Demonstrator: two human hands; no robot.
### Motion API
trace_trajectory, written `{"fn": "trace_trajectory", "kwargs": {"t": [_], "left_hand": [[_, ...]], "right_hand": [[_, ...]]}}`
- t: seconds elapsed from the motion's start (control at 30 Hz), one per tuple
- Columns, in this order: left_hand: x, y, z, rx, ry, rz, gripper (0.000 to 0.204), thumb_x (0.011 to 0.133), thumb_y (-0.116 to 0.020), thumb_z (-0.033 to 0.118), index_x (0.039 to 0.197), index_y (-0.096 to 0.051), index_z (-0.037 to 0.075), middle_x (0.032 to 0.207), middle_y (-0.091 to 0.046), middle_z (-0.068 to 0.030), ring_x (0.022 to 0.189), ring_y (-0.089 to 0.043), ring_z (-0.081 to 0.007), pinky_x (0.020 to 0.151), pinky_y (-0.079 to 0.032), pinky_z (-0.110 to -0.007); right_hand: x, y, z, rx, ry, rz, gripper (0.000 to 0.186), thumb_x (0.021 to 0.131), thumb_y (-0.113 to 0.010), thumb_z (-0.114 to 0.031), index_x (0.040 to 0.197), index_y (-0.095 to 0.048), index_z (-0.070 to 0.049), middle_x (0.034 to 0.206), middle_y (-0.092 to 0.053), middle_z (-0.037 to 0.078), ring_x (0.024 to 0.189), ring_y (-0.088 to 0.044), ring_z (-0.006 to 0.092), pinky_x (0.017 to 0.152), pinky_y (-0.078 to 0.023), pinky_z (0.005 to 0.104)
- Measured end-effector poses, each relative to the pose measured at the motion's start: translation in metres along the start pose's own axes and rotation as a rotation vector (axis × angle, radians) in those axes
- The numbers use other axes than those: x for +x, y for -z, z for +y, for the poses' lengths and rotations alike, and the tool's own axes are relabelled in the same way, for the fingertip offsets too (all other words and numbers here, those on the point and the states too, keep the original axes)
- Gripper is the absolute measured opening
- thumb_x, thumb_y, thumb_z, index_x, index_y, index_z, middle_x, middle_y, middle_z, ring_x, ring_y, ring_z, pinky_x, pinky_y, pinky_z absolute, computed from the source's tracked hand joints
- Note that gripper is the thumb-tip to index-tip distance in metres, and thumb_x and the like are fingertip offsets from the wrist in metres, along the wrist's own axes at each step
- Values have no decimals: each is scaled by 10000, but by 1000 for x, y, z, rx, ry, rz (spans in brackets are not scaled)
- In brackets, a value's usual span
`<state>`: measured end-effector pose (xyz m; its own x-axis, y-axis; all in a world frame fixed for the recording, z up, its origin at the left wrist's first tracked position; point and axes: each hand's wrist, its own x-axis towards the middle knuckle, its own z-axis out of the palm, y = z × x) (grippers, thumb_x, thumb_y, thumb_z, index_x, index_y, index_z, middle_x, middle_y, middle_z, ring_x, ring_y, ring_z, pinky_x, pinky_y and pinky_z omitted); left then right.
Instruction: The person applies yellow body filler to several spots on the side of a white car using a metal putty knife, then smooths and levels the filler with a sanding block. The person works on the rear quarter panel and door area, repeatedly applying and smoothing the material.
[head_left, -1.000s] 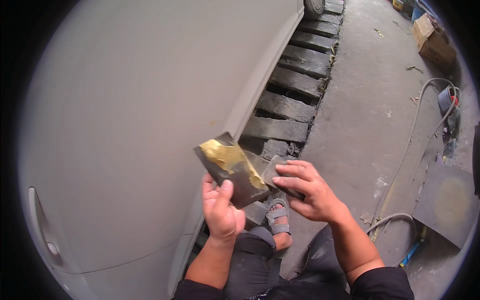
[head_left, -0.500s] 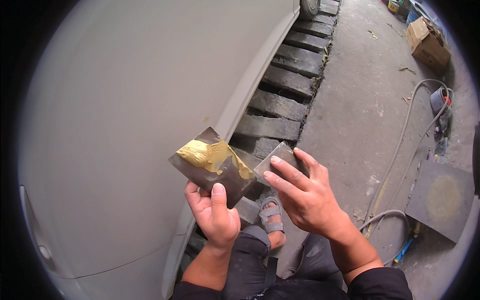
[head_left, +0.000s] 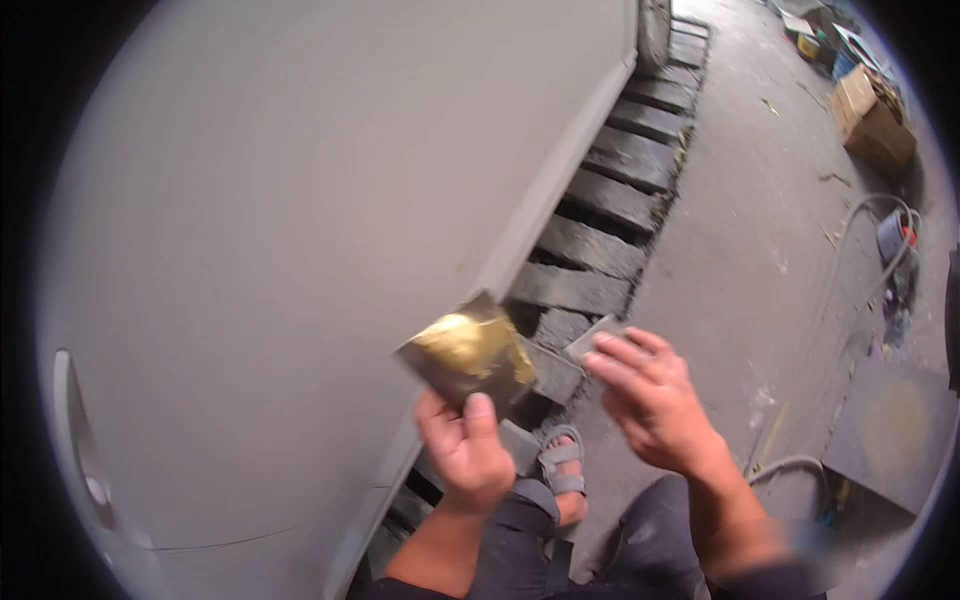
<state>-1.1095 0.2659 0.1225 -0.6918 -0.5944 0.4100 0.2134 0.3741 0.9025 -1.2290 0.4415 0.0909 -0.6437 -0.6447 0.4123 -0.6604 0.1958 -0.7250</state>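
Observation:
My left hand (head_left: 465, 450) grips a dark square plate (head_left: 455, 378) by its near edge, thumb on top. A mound of yellow putty (head_left: 468, 343) lies across the plate's far half. My right hand (head_left: 650, 400) holds a small flat spreader (head_left: 592, 338), with its fingers over the upper face; most of the blade is covered by them. The spreader is apart from the plate, a little to its right. Beyond the plate and to its left stands the pale grey side panel (head_left: 290, 230) of a car, with a faint yellowish spot near its lower edge.
A door handle (head_left: 72, 420) sits at the far left. Concrete slats with gaps (head_left: 600, 245) run beneath the car's edge. Along the right lie a cardboard box (head_left: 875, 125), a small tub (head_left: 893, 235), a hose (head_left: 790, 462) and a dark square sheet (head_left: 895, 430).
Both hands have shifted right and slightly down in the picture, still holding the plate and the spreader. The gap between the two tools has widened. The whole view has swung too.

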Motion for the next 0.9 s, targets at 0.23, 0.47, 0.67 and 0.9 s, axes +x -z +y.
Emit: {"fn": "trace_trajectory", "kwargs": {"t": [0.23,0.47,0.67,0.9], "left_hand": [[9,11,-41,525,240,-518,358,948,-510,78,1305,-495,51,956,-652,-272,897,-668,-425,778,-515,-470],[6,12,-55,508,302,-825,361,910,-468,15,1270,-496,37,999,-651,-252,900,-631,-463,770,-514,-535],[12,18,-57,557,289,-871,363,902,-470,14,1264,-501,35,1039,-649,-251,924,-630,-457,787,-509,-539],[13,20,-60,599,305,-903,373,905,-470,34,1276,-501,37,1062,-651,-248,939,-633,-446,796,-507,-536]], "right_hand": [[90,11,-20,-149,115,194,440,865,-642,-61,1296,-599,-142,1361,-567,85,1230,-482,401,1025,-396,491],[170,-16,-77,-232,276,247,464,877,-626,-39,1316,-576,-179,1372,-525,50,1268,-432,395,1009,-396,500],[199,-26,-96,-253,345,284,483,846,-595,-74,1316,-582,-181,1370,-507,48,1229,-434,433,933,-407,538],[202,-38,-101,-304,366,304,504,812,-606,-44,1301,-598,-162,1362,-514,53,1218,-443,423,918,-415,526]]}}
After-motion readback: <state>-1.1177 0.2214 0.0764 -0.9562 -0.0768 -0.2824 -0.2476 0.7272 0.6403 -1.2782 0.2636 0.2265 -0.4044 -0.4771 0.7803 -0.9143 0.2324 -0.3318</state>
